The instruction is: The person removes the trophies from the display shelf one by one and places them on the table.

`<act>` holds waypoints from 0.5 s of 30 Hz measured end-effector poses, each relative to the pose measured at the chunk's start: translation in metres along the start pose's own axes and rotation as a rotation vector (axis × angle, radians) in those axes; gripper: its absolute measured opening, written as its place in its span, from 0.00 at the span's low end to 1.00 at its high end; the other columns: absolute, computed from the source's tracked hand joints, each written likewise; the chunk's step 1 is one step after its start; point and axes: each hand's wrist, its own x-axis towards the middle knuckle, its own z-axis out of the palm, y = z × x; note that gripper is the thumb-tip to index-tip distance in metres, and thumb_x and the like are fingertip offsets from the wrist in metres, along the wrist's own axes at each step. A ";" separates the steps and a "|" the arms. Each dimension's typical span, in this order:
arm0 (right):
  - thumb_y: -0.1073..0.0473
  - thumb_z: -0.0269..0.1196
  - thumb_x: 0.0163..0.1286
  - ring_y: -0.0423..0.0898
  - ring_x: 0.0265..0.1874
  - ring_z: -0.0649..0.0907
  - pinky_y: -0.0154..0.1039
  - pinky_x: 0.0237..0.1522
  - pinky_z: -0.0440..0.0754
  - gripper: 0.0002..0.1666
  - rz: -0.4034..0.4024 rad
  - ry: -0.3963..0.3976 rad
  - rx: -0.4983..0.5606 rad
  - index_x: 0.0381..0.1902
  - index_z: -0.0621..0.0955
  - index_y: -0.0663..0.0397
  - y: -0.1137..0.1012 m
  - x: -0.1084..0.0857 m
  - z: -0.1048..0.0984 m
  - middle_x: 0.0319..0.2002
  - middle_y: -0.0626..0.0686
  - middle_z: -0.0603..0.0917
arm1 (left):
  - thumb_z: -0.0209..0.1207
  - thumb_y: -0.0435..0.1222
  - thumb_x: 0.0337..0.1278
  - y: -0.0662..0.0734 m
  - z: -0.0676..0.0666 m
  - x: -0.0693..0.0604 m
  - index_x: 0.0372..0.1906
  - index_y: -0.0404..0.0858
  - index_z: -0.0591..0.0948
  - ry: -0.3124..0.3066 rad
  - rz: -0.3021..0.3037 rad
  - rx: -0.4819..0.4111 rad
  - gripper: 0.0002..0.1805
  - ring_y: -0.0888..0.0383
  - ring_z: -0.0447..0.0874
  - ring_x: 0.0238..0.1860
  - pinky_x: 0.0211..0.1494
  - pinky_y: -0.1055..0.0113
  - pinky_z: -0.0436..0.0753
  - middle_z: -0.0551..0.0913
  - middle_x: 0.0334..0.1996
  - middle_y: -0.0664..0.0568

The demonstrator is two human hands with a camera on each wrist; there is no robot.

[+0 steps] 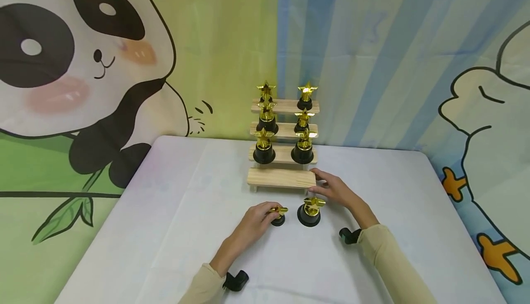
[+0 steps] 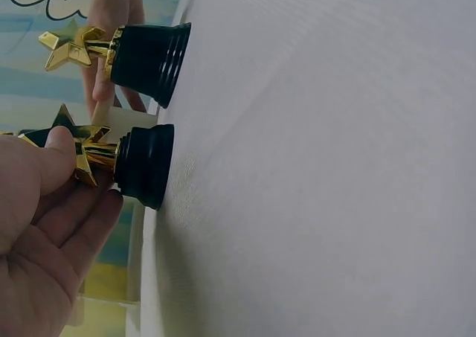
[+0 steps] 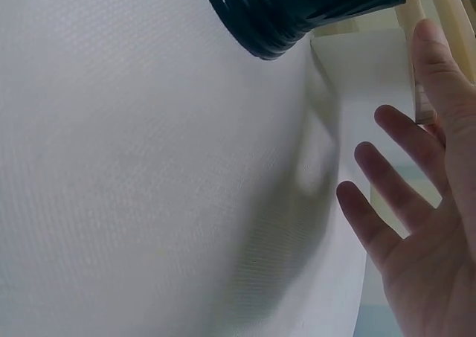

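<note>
My left hand (image 1: 253, 221) pinches a small gold star trophy (image 2: 145, 166) by its star, between thumb and fingers. The black base of this trophy stands on the white tabletop. Just to its right, a larger star trophy (image 1: 308, 213) stands upright, touched by neither hand. My right hand (image 1: 333, 188) is at the right end of the lowest board of a stepped wooden display stand (image 1: 281, 178). Thumb and index finger hold that board end from front and back, while the other fingers (image 3: 394, 196) spread loosely below it.
Several star trophies (image 1: 264, 146) stand in two columns on the upper boards of the stand. The lowest board bears no trophy. Behind the white table (image 1: 198, 249) hangs a curtain (image 1: 223, 42) printed with a panda. Each wrist wears a black camera mount (image 1: 236, 281).
</note>
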 end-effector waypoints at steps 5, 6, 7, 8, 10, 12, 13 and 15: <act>0.47 0.64 0.67 0.60 0.59 0.78 0.54 0.57 0.81 0.37 0.012 -0.023 -0.014 0.68 0.68 0.57 0.002 0.002 -0.002 0.61 0.61 0.78 | 0.59 0.35 0.64 -0.002 -0.001 0.003 0.52 0.39 0.81 -0.025 0.016 -0.015 0.13 0.59 0.84 0.47 0.51 0.65 0.84 0.86 0.46 0.50; 0.47 0.64 0.67 0.59 0.59 0.78 0.54 0.56 0.81 0.37 0.012 -0.023 -0.018 0.67 0.68 0.57 0.003 0.003 -0.002 0.60 0.60 0.78 | 0.59 0.35 0.64 -0.003 -0.001 0.003 0.54 0.38 0.80 -0.034 0.021 -0.028 0.15 0.58 0.84 0.48 0.52 0.65 0.84 0.85 0.48 0.49; 0.47 0.64 0.67 0.59 0.59 0.78 0.54 0.56 0.81 0.37 0.013 -0.024 -0.022 0.67 0.68 0.57 0.003 0.002 -0.002 0.60 0.60 0.78 | 0.60 0.35 0.63 -0.004 -0.002 0.003 0.56 0.37 0.79 -0.043 0.026 -0.044 0.17 0.57 0.84 0.50 0.53 0.65 0.84 0.85 0.50 0.48; 0.46 0.64 0.67 0.59 0.59 0.78 0.54 0.56 0.81 0.37 0.009 -0.024 -0.026 0.67 0.68 0.57 0.003 0.002 -0.002 0.60 0.61 0.78 | 0.61 0.36 0.62 -0.004 -0.003 0.003 0.58 0.36 0.78 -0.053 0.026 -0.056 0.19 0.56 0.84 0.52 0.54 0.64 0.83 0.84 0.52 0.47; 0.46 0.63 0.67 0.60 0.59 0.78 0.54 0.56 0.81 0.37 0.010 -0.026 -0.028 0.67 0.68 0.57 0.001 0.002 -0.003 0.61 0.61 0.78 | 0.63 0.38 0.60 -0.004 -0.006 0.002 0.61 0.35 0.76 -0.060 0.026 -0.074 0.25 0.53 0.83 0.55 0.57 0.63 0.82 0.82 0.55 0.46; 0.46 0.63 0.67 0.60 0.59 0.78 0.55 0.56 0.81 0.37 0.006 -0.027 -0.027 0.67 0.68 0.58 0.000 0.002 -0.003 0.61 0.61 0.78 | 0.64 0.40 0.59 -0.002 -0.011 0.001 0.63 0.36 0.74 -0.044 0.026 -0.090 0.28 0.51 0.81 0.57 0.60 0.62 0.81 0.81 0.58 0.45; 0.46 0.63 0.67 0.60 0.59 0.78 0.55 0.56 0.81 0.37 0.008 -0.029 -0.025 0.67 0.68 0.57 -0.001 0.001 -0.004 0.61 0.61 0.78 | 0.65 0.41 0.58 -0.001 -0.015 0.002 0.63 0.36 0.73 -0.021 0.042 -0.086 0.29 0.51 0.81 0.58 0.61 0.61 0.80 0.80 0.58 0.45; 0.46 0.63 0.68 0.60 0.59 0.77 0.55 0.57 0.80 0.36 0.009 -0.032 -0.027 0.67 0.68 0.58 -0.003 0.001 -0.005 0.61 0.61 0.78 | 0.63 0.43 0.60 0.005 -0.023 0.005 0.63 0.37 0.74 0.041 0.080 -0.069 0.28 0.52 0.80 0.59 0.61 0.62 0.80 0.81 0.58 0.46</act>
